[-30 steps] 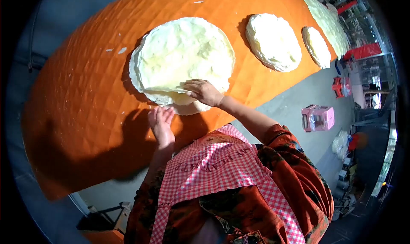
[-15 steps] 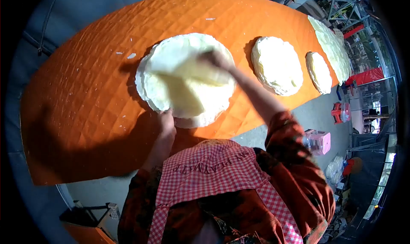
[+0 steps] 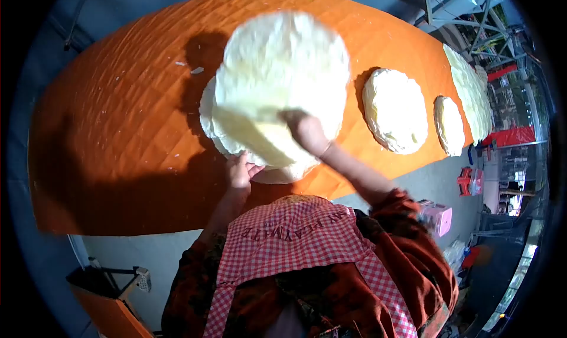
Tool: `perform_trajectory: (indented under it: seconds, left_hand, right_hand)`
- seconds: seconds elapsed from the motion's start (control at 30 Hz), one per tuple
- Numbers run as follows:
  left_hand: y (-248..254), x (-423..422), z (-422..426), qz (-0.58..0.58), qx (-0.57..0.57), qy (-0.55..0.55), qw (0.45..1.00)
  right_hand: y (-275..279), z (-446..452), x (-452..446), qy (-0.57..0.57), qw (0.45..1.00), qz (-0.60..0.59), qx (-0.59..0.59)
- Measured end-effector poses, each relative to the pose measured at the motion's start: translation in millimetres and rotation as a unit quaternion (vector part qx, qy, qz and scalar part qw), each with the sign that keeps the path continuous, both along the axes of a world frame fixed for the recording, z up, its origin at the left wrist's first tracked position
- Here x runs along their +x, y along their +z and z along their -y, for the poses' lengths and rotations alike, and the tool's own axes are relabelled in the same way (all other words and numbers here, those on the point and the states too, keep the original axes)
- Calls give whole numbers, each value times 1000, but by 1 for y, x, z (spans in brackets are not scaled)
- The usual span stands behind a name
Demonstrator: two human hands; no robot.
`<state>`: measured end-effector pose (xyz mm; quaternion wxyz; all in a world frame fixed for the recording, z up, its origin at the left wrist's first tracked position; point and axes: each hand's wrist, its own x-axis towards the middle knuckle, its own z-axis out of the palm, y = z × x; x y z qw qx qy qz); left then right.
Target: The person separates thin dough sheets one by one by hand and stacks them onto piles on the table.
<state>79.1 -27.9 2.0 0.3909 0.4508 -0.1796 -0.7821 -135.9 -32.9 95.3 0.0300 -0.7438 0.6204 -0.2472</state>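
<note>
A large pale, thin round sheet (image 3: 283,66) is raised and slanted over a stack of similar round sheets (image 3: 208,110), its far part reaching past the stack. My right hand (image 3: 311,136) is closed at the lower part of the raised sheet; motion blur softens its fingers. At the near edge of the stack, my left hand (image 3: 241,171) grips a sheet's rim between thumb and fingers. How many layers it holds is hidden. Both sheet and stack are on an orange quilted tabletop (image 3: 124,107), with small pale flakes around them.
A second round pile (image 3: 394,110) and a smaller pile (image 3: 450,126) sit to the right. Greenish-white sheets (image 3: 469,90) cover the table's far right end. Beyond the near edge are a pink container (image 3: 438,220) and a red stool (image 3: 465,181) on the floor.
The top sheet has risen and swung away from me, now showing broad and flat. My right hand has come lower and nearer. My left hand stays at the near rim.
</note>
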Motion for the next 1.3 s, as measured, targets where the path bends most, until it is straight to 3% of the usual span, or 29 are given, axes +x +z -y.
perform_trajectory:
  seconds: [0.03, 0.13, 0.4, 0.5, 0.53, 0.57, 0.6, 0.63, 0.67, 0.73, 0.77, 0.83, 0.9, 0.97, 1.03, 1.13, 1.23, 1.3]
  left_hand:
    - [4, -1, -1, 7, -1, 0, 1000]
    - [6, 0, -2, 16, -7, -12, 1000]
    - [-7, -3, -5, -29, -40, -34, 998]
    - [2, -1, -2, -56, -26, -51, 997]
    - [37, 10, 0, -55, -85, -112, 988]
    - [30, 14, 1, -12, -134, -40, 990]
    - [10, 23, 8, 101, -164, 59, 980]
    - [20, 30, 19, 126, -163, 149, 967]
    - [17, 42, 25, 147, -130, 141, 970]
    - [12, 53, 29, 153, -89, 100, 979]
    - [4, 55, 29, 141, -83, 65, 984]
    - [2, 54, 30, 127, -81, 29, 988]
    - [5, 49, 29, 121, -87, 25, 989]
    - [6, 43, 28, 103, -73, 28, 992]
    - [-6, 39, 29, 120, -61, -3, 991]
    - [-7, 38, 27, 108, -37, -14, 993]
    - [-1, 40, 20, 55, -54, -21, 997]
    - [3, 36, 25, 16, -64, -9, 998]
  right_hand:
    - [-34, -15, 11, 26, 999, -5, 26]
    - [-65, -34, 31, 31, 999, -34, 27]
    - [-32, -51, 64, 54, 996, -72, -27]
    - [-69, -40, 44, 54, 998, -5, -27]
    - [-90, -28, 22, -40, 991, 98, 76]
    - [-64, -4, 3, -75, 992, 42, 97]
    - [-13, 16, -12, -98, 980, 120, 124]
    - [19, 36, -28, -123, 987, 39, 96]
    - [55, 47, -38, -59, 998, -13, -6]
    - [146, 37, -9, -61, 994, -80, -47]
    - [161, 29, 1, -37, 993, -80, -73]
    - [130, 19, 11, -28, 993, -93, -68]
    - [66, 11, 29, 5, 986, -28, -165]
    - [-4, -2, 47, -11, 991, -45, -129]
    - [-55, -14, 49, 10, 997, -75, 8]
    - [-65, -16, 55, 2, 997, -62, -44]
    - [-36, -16, 66, 3, 996, -64, -64]
    - [-50, -22, 72, 12, 989, -142, 41]
